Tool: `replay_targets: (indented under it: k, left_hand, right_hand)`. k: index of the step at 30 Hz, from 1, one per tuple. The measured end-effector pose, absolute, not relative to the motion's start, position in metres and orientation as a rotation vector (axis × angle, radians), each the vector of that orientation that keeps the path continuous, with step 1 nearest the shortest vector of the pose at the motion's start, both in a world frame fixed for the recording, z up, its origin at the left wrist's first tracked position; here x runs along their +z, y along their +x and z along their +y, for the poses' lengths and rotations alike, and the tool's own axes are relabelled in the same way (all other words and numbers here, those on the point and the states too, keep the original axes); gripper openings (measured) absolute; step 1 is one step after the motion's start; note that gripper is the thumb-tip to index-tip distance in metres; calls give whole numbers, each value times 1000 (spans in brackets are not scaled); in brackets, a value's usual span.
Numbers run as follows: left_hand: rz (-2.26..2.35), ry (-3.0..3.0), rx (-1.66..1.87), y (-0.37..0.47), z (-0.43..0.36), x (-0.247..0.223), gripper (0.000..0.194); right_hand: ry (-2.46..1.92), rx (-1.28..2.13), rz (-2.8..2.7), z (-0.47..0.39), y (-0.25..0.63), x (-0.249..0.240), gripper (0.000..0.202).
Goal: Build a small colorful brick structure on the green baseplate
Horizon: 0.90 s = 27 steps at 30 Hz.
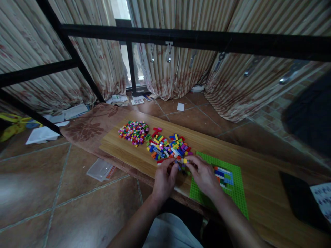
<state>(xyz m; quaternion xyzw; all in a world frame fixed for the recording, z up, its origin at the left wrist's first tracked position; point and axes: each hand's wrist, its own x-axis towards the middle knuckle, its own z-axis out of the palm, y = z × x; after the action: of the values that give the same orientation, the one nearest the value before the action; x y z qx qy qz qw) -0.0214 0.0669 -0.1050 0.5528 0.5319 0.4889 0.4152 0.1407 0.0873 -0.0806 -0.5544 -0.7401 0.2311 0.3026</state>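
Note:
My left hand (165,179) is at the near edge of a mixed pile of toy building bricks (169,146), its fingers curled and thumb drawn in. Whatever lies in its grasp is hidden. Close by on the right, my right hand (204,174) pinches a small yellow toy brick (184,161) between thumb and fingertips, over the pile's front. Under the right wrist is a green baseplate (236,193). On it, a partly covered patch of blue, white and orange bricks (224,175) is attached.
A heap of smaller colourful bricks (133,132) lies farther left on the wooden board (116,150). At right sit a dark flat object (301,198) and a printed sheet (322,196). A clear plastic lid (99,168) rests on the tiled floor. A black metal frame (181,35) crosses behind.

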Motion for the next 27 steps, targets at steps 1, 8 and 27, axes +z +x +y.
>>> replay_targets:
  k: [1, 8, 27]
  left_hand:
    - [1244, 1339, 1213, -20, 66, -100, 22]
    - [1113, 1118, 1110, -18, 60, -84, 18]
    - [1186, 896, 1080, 4, 34, -105, 19]
  right_hand:
    - [-1400, 651, -1955, 81, 138, -76, 21]
    - [-1328, 991, -1483, 53, 125, -74, 23]
    - [-1413, 1075, -1087, 31, 104, -97, 18]
